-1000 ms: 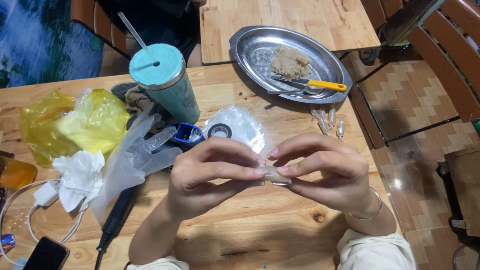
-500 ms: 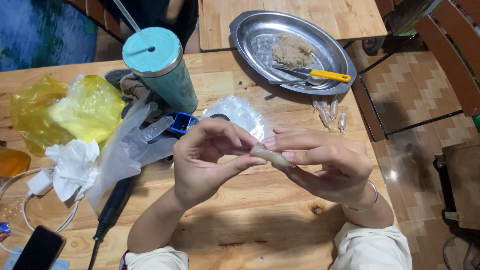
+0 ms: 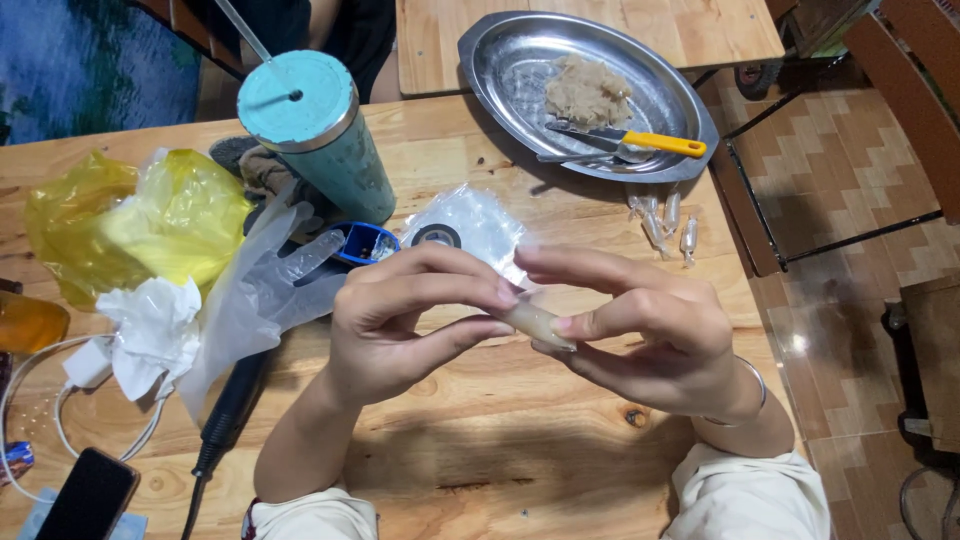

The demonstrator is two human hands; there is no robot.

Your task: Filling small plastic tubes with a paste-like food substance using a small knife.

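A small pale roll (image 3: 535, 322) is pinched between the left hand (image 3: 400, 325) and right hand (image 3: 650, 335), while filling (image 3: 588, 92) remains on the metal tray (image 3: 500, 60) and finished pieces (image 3: 662, 222) lie on the table (image 3: 500, 450).

glossy metal tray (image 3: 500, 70), matt wooden table (image 3: 520, 450), crinkly yellow plastic bag (image 3: 130, 225), perhaps waxy translucent roll (image 3: 535, 323).

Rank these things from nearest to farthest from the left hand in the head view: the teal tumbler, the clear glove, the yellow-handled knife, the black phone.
From the left hand:
1. Clear glove, just to its left on the table.
2. Teal tumbler, behind it, upper left.
3. Black phone, at the lower-left table corner, and the yellow-handled knife, in the metal tray at the upper right: too close to call.
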